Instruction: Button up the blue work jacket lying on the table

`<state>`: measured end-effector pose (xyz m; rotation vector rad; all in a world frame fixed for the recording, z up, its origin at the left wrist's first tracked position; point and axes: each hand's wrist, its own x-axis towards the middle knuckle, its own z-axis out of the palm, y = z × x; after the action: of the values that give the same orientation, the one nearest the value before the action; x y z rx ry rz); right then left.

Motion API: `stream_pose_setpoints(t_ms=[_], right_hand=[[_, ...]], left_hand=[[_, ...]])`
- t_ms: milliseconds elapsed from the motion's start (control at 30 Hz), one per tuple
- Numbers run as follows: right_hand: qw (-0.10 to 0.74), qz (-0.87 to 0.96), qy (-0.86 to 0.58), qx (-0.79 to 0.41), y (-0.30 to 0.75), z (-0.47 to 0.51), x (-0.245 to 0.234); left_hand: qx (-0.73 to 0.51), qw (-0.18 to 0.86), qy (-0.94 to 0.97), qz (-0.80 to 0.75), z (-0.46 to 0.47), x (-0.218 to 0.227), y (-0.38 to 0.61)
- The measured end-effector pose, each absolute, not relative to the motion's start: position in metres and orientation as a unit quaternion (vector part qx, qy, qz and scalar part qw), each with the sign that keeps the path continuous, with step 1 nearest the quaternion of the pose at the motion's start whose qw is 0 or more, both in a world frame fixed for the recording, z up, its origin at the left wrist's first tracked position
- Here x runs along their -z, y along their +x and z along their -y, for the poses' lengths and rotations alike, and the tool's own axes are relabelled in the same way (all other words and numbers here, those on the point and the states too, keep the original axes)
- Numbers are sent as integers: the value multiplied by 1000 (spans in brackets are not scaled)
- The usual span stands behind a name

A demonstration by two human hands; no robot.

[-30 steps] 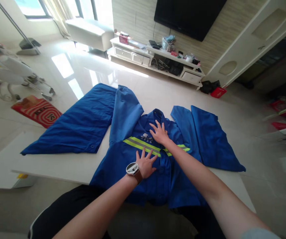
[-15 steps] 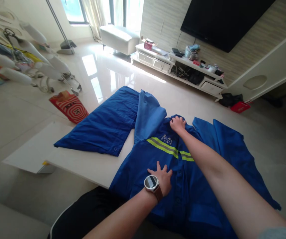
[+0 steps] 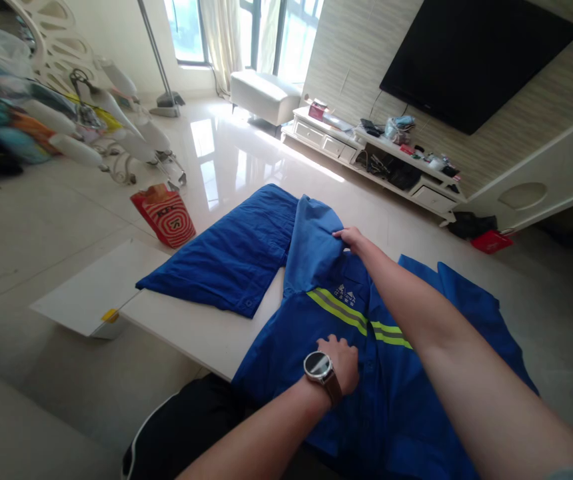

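A blue work jacket [image 3: 326, 333] with a yellow and grey reflective stripe lies spread on a white table [image 3: 201, 330]. My left hand [image 3: 342, 363], with a watch on its wrist, presses on the jacket's front below the stripe, fingers bent. My right hand [image 3: 349, 238] reaches far across to the jacket's left shoulder, fingers closed on the cloth where the sleeve [image 3: 311, 243] joins. The left sleeve is folded, and its long part [image 3: 236, 257] stretches out to the left over the table's edge.
A red patterned bag [image 3: 164, 215] stands on the glossy floor left of the table. A white drying rack with clothes [image 3: 66, 127] is at far left. A TV cabinet [image 3: 381, 163] with clutter and a wall TV [image 3: 471, 60] are behind. A white board [image 3: 94, 297] lies low at left.
My right hand has moved from the chest logo up past the collar to the left shoulder and closed on the cloth. My left hand slid down the front. The view has swung left.
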<state>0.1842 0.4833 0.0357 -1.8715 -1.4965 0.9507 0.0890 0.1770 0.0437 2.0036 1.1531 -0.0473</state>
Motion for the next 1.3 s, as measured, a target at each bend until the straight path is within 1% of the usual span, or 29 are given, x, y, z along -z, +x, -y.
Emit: stream_pose_setpoints(t_ms=[67,133,167,200,233,300,333,367,400,433,467,533,633,700,767,867,933,1000,1100,1133,1200,1233,1300], right_hand=[[312,574,-664,-364,184,-468,-56],[347,629,-579,-386,189,-442,-81],[348,665,-525,-401,195,-425,-93],[326,700,-479,-418,202,-405,-105],[279,730,-448,-435,212,-385,-115],[119,771,-416,-468,237,-346,-128],[35,776,-410,-478,251,-329,-130],[-31,770,-417,-481,264,-314,-130],[-70,758,-438,-479,277,-302,-127],[-80,739,-470,-476,288,-293,-122],[-62,716,-511,-471,297,-286,-115],[16,663,-586,-466,308,-279,-100],[128,587,-654,-459,308,-278,-81],[158,564,-671,-454,300,-281,-71],[166,556,-681,-447,287,-287,-61],[171,560,-709,-392,262,-298,-46],[187,571,-722,-343,245,-304,-42],[215,584,-714,-320,230,-302,-47],[303,666,-610,-302,211,-281,-74],[329,706,-552,-299,207,-271,-86],[338,767,-448,-310,208,-251,-107],[328,780,-425,-323,213,-244,-115],[314,771,-443,-334,241,-239,-119]], left_hand=[[-36,405,769,-494,-189,-55,77],[-119,406,720,-551,-205,-68,59],[-173,400,686,-583,-213,-74,48],[-233,388,648,-612,-221,-78,36],[-294,371,608,-638,-229,-82,24],[-385,340,532,-673,-239,-83,5],[-406,340,505,-682,-243,-81,-2],[-410,357,488,-683,-245,-77,-5],[-400,386,484,-676,-245,-72,-4],[-379,421,492,-661,-243,-67,-1],[-351,453,514,-639,-241,-63,5],[-286,480,582,-592,-232,-57,22],[-207,439,665,-568,-216,-57,46],[-175,404,695,-568,-208,-60,55],[-156,377,722,-559,-204,-63,57],[-151,357,739,-551,-208,-66,53],[-165,365,716,-571,-215,-69,47],[-216,385,650,-618,-224,-72,38],[-345,433,518,-652,-237,-75,21],[-383,462,490,-632,-241,-76,16],[-430,524,471,-565,-245,-74,9],[-438,546,477,-532,-245,-73,8],[-431,551,514,-496,-244,-70,12]])
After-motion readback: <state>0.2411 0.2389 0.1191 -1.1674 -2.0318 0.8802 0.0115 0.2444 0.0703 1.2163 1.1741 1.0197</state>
